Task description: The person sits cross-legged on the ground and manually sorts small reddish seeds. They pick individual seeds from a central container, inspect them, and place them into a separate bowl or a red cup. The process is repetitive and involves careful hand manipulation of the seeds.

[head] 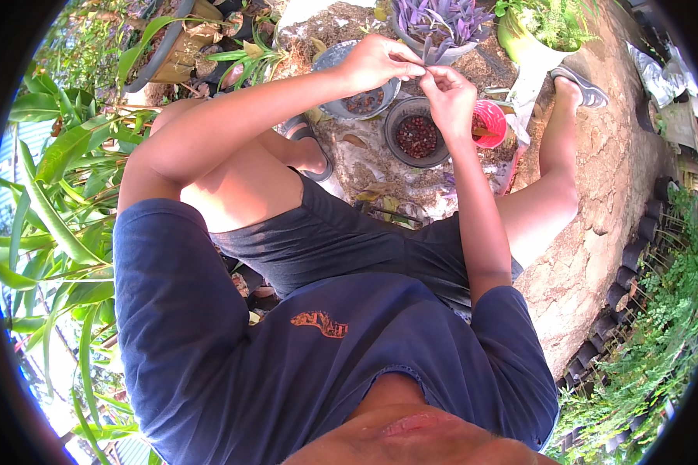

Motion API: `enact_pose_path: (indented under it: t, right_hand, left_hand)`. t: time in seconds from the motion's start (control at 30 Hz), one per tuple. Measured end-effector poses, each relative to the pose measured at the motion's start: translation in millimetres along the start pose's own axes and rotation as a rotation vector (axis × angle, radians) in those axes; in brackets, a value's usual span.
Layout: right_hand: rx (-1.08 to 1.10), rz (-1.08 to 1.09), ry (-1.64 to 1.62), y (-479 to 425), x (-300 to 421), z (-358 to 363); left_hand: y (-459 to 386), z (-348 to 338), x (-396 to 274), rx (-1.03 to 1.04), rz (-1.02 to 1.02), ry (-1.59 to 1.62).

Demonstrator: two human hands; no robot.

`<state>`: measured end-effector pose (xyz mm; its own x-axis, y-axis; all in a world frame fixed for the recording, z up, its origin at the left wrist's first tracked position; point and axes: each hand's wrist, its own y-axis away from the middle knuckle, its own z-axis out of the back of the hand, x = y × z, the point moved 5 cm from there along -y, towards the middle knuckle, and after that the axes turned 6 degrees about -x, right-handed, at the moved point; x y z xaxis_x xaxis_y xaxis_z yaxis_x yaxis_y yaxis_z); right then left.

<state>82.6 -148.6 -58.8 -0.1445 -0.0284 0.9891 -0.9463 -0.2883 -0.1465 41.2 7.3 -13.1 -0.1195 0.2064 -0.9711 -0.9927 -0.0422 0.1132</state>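
Observation:
My left hand (378, 65) and my right hand (451, 96) meet at their fingertips, in front of a potted plant with purple leaves (436, 23). Pinched between both sets of fingertips is a small dark purple leaf or sprig (428, 57), partly hidden by the fingers. Below the hands stands a dark grey round pot (391, 139) holding small reddish-brown pieces (417, 136). A wider grey basin (326, 61) with similar bits in its bottom lies under my left wrist. Right of my right wrist is a pink plastic container (500, 119) with a brown leaf in it.
A light green pot (520, 43) with feathery foliage stands at the upper right. My bare legs spread around the pots, with sandals on my feet. Dry leaves lie on the ground (355, 168). Long green leaves (64, 221) crowd the left; dark small pots (622, 273) line the right.

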Motion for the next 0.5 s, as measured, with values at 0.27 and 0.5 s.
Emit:
enact_pose_path:
  t: [0.27, 0.5]
  right_hand:
    - [-0.049, 0.066, 0.04, 0.7, -4.4, -2.5]
    - [0.004, -0.237, -0.364, -0.9, -5.4, -4.4]
  left_hand:
    - [0.8, -4.5, 5.1, -0.026, -0.017, 0.065]
    - [-1.0, -2.7, 2.5, -0.05, 0.008, 0.099]
